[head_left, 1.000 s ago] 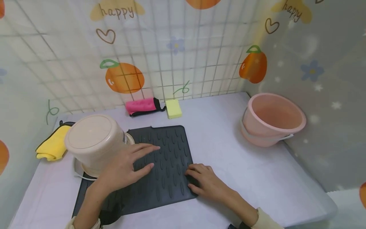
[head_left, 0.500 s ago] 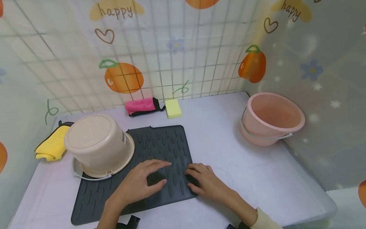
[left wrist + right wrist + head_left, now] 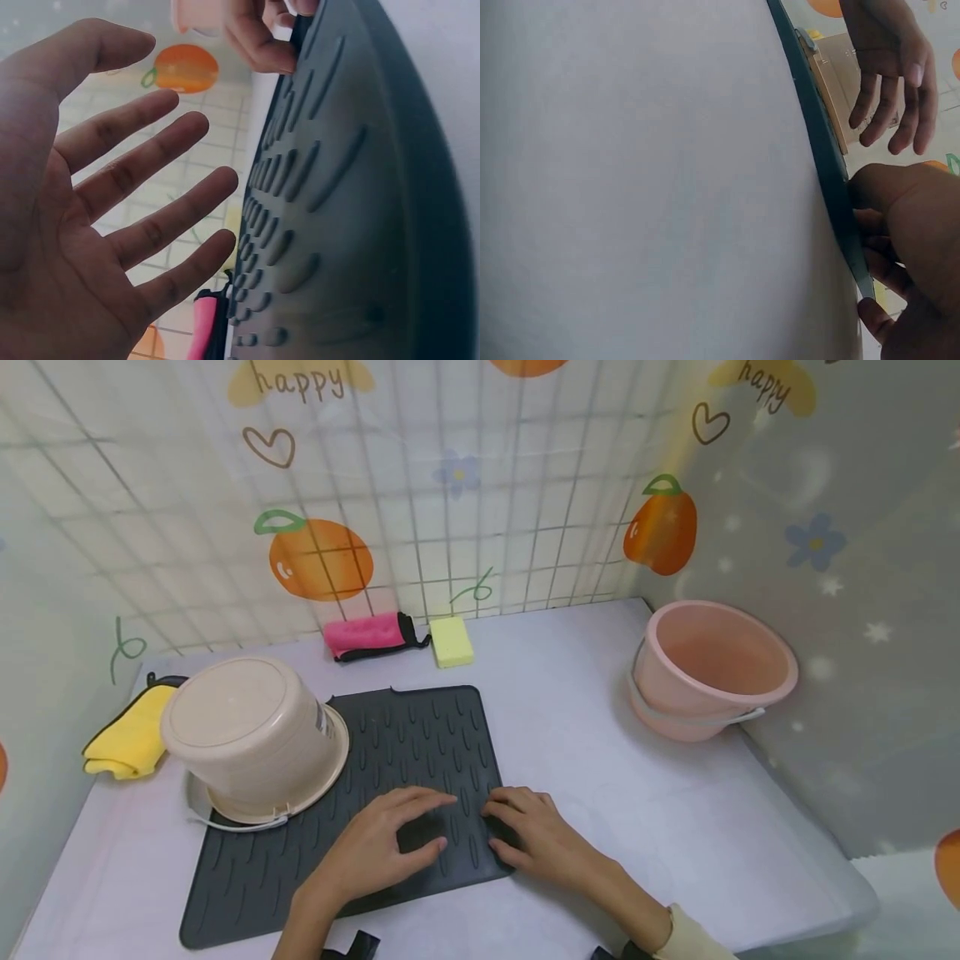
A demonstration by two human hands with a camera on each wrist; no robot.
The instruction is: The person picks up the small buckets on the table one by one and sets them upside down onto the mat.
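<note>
My left hand (image 3: 378, 843) hovers low over the black ribbed mat (image 3: 408, 743), thumb and fingers spread. Nothing is between them, and the left wrist view shows the bare palm (image 3: 67, 247). At the mat's right edge rests my right hand (image 3: 543, 839), its fingers loosely bent and touching the rim. In the right wrist view its fingers (image 3: 889, 270) lie along that edge, with no object visible in them. An upside-down beige bucket (image 3: 240, 735) stands partly on the mat's left side, its white handle lying low in front.
A pink bucket (image 3: 712, 677) stands upright at the right. At the back lie a rolled pink cloth (image 3: 367, 635) with black trim and a pale yellow sponge (image 3: 452, 642). A folded yellow cloth (image 3: 131, 735) lies left of the beige bucket. A patterned curtain (image 3: 525, 485) hangs behind.
My left hand has moved away from the beige bucket, rightward and toward me, over the mat. The right hand has stayed at the mat's edge, and the bucket has not moved.
</note>
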